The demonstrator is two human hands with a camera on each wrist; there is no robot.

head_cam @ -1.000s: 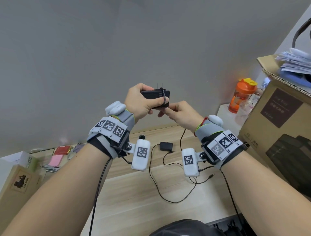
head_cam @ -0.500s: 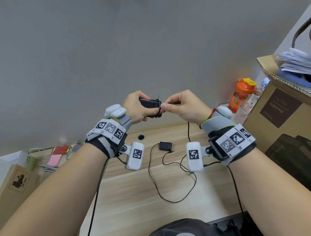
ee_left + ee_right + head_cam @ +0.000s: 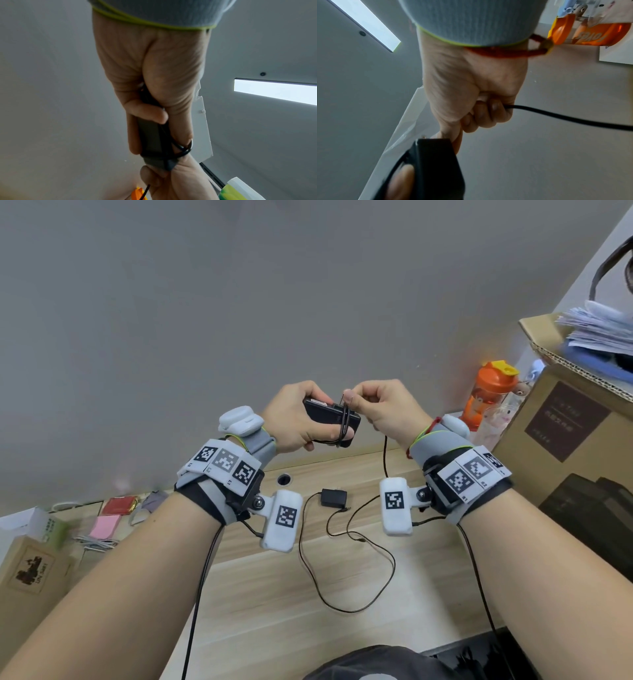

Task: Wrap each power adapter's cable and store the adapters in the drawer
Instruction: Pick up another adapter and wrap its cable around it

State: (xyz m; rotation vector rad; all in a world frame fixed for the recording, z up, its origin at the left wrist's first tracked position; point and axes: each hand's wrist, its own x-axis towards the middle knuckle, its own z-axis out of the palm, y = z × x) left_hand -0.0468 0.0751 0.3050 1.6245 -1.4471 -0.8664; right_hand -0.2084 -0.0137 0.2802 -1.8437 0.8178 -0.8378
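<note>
A black power adapter (image 3: 330,419) is held up in the air above the desk (image 3: 274,594), lying roughly level, with its prongs pointing up. Its thin black cable (image 3: 384,455) loops a few turns around its body, then hangs down toward the desk. A second black adapter (image 3: 333,497) lies flat on the desk near its back edge, its cable (image 3: 346,577) unwound in loose curves across the desk.

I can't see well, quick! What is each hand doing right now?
Left hand: fingers curled round the black power adapter, holding it.
Right hand: fingers pinch that adapter's cable, winding it round the adapter.
</note>
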